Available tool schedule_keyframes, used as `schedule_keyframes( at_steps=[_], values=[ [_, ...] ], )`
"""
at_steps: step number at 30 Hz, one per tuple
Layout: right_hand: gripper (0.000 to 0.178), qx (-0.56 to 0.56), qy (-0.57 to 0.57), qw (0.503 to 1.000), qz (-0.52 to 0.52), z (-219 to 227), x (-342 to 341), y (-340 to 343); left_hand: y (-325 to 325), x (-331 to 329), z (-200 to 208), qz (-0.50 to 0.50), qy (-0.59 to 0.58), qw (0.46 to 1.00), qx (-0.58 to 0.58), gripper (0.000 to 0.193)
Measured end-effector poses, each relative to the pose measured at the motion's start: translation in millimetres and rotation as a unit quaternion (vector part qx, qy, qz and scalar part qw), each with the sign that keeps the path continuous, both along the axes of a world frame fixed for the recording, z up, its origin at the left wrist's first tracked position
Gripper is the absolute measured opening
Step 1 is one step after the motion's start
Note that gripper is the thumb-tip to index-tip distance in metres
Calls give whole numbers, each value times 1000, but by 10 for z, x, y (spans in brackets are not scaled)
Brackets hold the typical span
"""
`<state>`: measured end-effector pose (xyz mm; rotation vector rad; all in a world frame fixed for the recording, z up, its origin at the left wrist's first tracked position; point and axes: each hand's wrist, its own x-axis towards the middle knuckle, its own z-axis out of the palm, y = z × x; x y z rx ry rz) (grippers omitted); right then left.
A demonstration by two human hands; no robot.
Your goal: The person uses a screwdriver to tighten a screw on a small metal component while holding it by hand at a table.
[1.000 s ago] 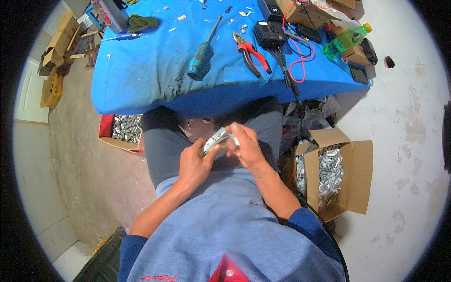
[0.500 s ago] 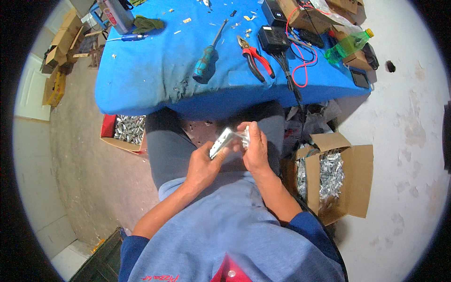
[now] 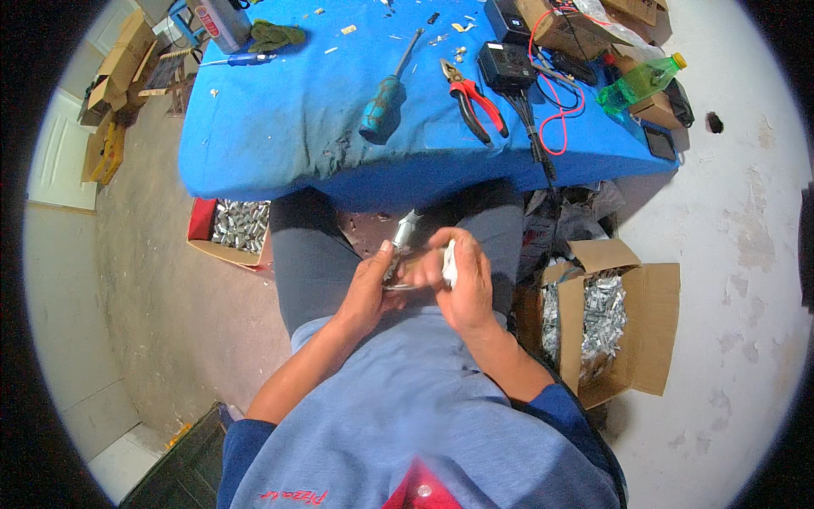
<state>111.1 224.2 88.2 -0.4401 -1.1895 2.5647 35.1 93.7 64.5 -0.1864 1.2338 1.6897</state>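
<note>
Above my lap, my left hand [image 3: 366, 288] is closed round the lower part of a narrow silvery piece [image 3: 408, 227]. Its bright upper end sticks up past the thumb; the kind of part is unclear. Close beside it, my right hand [image 3: 468, 284] has its fingers curled round a small white piece [image 3: 449, 264], partly hidden and too unclear to name. The right fingertips, blurred, reach toward the left hand and the silvery piece. A thin pale line runs between the hands near the left fingers.
On the blue-covered table lie a screwdriver [image 3: 383, 103], red-handled pliers [image 3: 475, 102], a black box with cables [image 3: 505, 68] and a green bottle [image 3: 638, 85]. Cartons of small metal parts stand at the left [image 3: 241, 226] and right [image 3: 604, 314] of my legs.
The silvery piece has turned more upright in my left hand. My right fingers have curled in toward it, and the white piece now shows against the right palm. The whole view has shifted slightly.
</note>
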Motion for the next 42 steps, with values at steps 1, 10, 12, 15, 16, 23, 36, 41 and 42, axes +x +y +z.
schedule_keyframes(
  at_steps=[1,10,12,15,16,23,36,41,42],
  values=[
    [43,33,-2,999,16,32,38,-30,-20,-2,-79,-1,-5,1000,25,51],
    [43,-43,-51,993,-100,193,2,18,-107,-92,-148,24,-96,987,130,44],
    [43,-64,-61,991,-98,218,-24,31,-71,-98,-131,63,-101,987,110,44],
    [43,-85,-63,990,-88,211,-51,41,-85,-118,-186,73,-83,986,125,43],
    [43,-91,-61,990,-84,203,-52,39,-107,-126,-218,69,-72,985,138,43],
    [40,-134,-198,971,29,31,71,-25,-147,-168,-175,87,-44,985,144,40],
    [39,759,33,558,-333,678,616,776,-88,-55,-309,11,-71,987,146,34],
    [41,822,-121,431,-351,880,1168,1130,-40,-22,-278,21,-61,991,115,34],
    [44,794,-197,365,-445,737,1379,1318,-36,-1,-289,25,-59,992,112,34]
  ],
)
